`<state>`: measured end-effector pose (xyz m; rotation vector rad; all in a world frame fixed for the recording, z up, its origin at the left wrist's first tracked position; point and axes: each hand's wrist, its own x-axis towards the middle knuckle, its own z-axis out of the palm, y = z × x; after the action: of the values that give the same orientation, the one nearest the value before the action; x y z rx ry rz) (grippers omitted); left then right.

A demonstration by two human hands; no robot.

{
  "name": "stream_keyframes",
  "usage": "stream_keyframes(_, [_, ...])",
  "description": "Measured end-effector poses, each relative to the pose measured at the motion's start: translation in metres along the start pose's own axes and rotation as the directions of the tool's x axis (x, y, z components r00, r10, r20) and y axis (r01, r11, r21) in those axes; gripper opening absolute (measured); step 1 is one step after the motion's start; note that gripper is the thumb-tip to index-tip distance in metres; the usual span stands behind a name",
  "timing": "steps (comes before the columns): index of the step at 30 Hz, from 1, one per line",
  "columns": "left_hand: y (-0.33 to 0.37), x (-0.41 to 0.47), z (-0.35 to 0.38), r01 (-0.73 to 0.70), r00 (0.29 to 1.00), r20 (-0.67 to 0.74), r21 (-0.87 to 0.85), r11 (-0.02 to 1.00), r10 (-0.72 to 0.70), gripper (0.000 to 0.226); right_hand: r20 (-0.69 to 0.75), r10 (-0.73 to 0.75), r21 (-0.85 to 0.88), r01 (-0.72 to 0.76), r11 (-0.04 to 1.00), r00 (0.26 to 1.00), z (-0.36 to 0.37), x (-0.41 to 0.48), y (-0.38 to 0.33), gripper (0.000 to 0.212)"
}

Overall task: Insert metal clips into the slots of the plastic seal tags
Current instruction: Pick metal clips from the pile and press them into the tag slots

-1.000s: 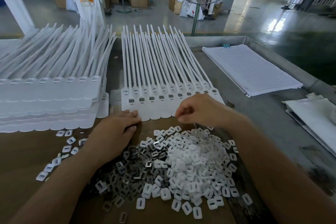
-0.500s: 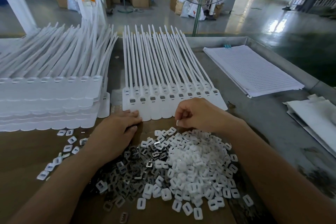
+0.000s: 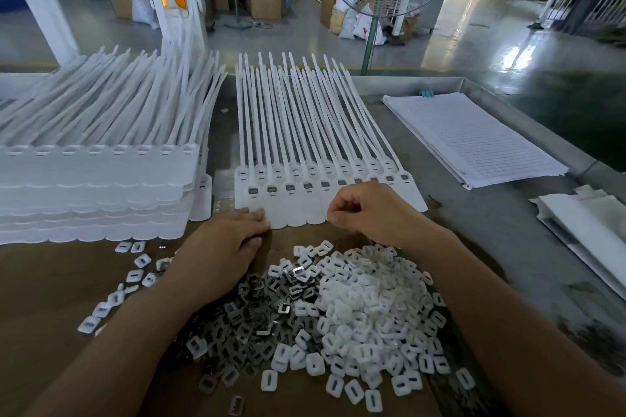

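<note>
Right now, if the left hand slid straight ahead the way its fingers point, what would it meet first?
The left hand lies flat, fingertips already at the near edge of the row of seal tags. Going on, it would likely push the leftmost tag heads first; whether it touches them yet is unclear.

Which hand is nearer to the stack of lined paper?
Right. The right hand sits over the seal tags' right end, nearer the stack of lined paper; the left hand rests at the row's left end, farther away.
</note>
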<state>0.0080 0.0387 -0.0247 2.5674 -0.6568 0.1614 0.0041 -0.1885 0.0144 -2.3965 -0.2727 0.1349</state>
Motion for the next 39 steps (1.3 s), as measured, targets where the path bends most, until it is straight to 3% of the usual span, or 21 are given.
stream_keyframes(12, [0.000,0.001,0.005,0.005,1.000,-0.003,-0.011,1.000,-0.005,0.036,-0.001,-0.032,-0.006,0.032,0.999,0.999,0.002,0.024,-0.024,0.012])
stream_keyframes(17, [0.002,0.000,0.003,-0.018,1.000,-0.017,-0.011,1.000,0.018,0.035,0.023,-0.074,-0.095,0.076,0.993,0.997,0.011,0.046,-0.041,0.008])
stream_keyframes(28, [0.005,0.000,0.003,-0.038,0.999,-0.018,0.012,0.999,0.038,0.036,-0.062,-0.017,-0.021,0.016,1.000,0.998,0.050,0.086,-0.049,0.015])
stream_keyframes(39, [0.005,-0.001,0.001,-0.032,0.999,-0.009,0.023,0.999,0.033,0.035,-0.050,-0.008,-0.072,0.005,0.997,0.999,0.055,0.088,-0.051,0.013])
